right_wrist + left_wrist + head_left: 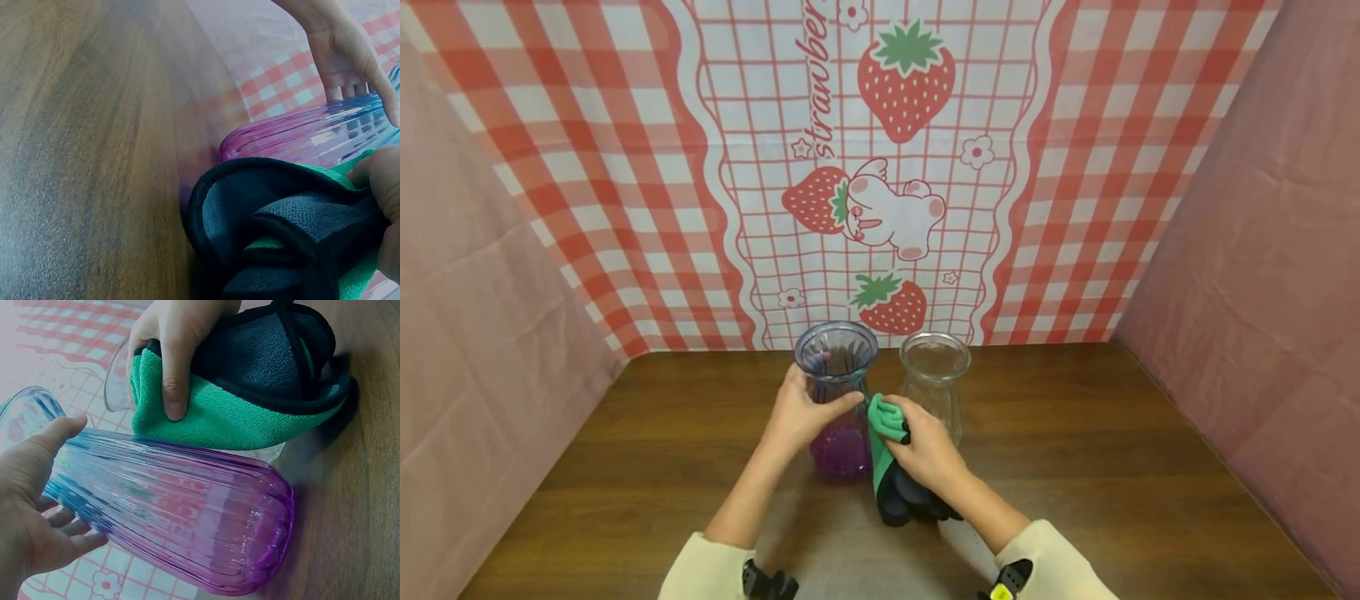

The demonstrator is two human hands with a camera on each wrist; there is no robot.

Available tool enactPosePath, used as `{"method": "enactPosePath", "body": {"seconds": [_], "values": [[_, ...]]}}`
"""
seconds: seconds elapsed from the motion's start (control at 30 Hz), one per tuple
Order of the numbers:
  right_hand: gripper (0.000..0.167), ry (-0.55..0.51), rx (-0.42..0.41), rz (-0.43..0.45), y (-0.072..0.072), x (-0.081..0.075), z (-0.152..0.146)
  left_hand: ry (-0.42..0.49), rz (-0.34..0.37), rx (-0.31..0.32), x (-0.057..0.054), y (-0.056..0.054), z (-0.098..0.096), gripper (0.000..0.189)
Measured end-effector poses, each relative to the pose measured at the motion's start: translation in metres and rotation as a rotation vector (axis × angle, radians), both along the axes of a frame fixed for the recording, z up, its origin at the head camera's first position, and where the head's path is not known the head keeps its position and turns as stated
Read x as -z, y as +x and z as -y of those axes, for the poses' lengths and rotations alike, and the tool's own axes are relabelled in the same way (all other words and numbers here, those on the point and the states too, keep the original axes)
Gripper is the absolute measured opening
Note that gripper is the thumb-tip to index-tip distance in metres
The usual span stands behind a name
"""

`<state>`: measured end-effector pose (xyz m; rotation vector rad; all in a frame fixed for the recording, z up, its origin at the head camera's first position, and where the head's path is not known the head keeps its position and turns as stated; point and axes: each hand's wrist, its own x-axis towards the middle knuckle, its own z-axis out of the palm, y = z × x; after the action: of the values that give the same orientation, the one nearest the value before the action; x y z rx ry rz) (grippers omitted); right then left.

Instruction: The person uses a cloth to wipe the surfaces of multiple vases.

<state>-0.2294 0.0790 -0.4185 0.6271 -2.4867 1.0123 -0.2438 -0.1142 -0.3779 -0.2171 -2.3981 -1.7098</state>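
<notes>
A ribbed glass vase (841,450), bluish at the flared rim and purple at the base, stands upright on the wooden table. My left hand (801,410) holds it just below the neck, thumb on the near side and fingers curled behind. In my right hand (928,446) is a folded microfiber cloth (212,419), green on one side and dark grey with black edging on the other. My right thumb presses on the green face. The cloth lies along the vase's right side, its grey end hanging low near the tabletop.
A clear glass vase (934,379) stands close behind my right hand, partly hidden by it. Behind the table (1075,467) hangs a red-and-white strawberry-print cloth (887,250). Pink fabric walls (1247,250) rise on both sides.
</notes>
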Motion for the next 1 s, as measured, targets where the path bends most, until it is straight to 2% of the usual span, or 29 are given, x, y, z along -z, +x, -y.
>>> {"method": "enactPosePath", "body": {"seconds": [0.13,0.27,0.43,0.7,1.0], "values": [[0.049,-0.077,-0.001,-0.024,-0.001,-0.003,0.001,-0.006,-0.02,-0.023,0.001,0.0,0.0,0.071],[0.048,-0.144,-0.023,-0.085,-0.003,-0.011,0.004,-0.019,-0.03,-0.031,0.001,0.0,0.0,0.073],[0.048,-0.185,-0.05,-0.117,-0.003,-0.019,0.009,-0.043,-0.013,-0.049,0.0,0.001,0.001,0.074],[0.05,-0.16,-0.013,-0.075,-0.001,-0.01,0.009,-0.026,-0.014,-0.027,0.001,0.0,0.002,0.071],[0.05,-0.07,0.015,0.013,0.003,0.002,0.005,-0.042,-0.01,-0.026,0.0,0.001,0.003,0.064]]}}
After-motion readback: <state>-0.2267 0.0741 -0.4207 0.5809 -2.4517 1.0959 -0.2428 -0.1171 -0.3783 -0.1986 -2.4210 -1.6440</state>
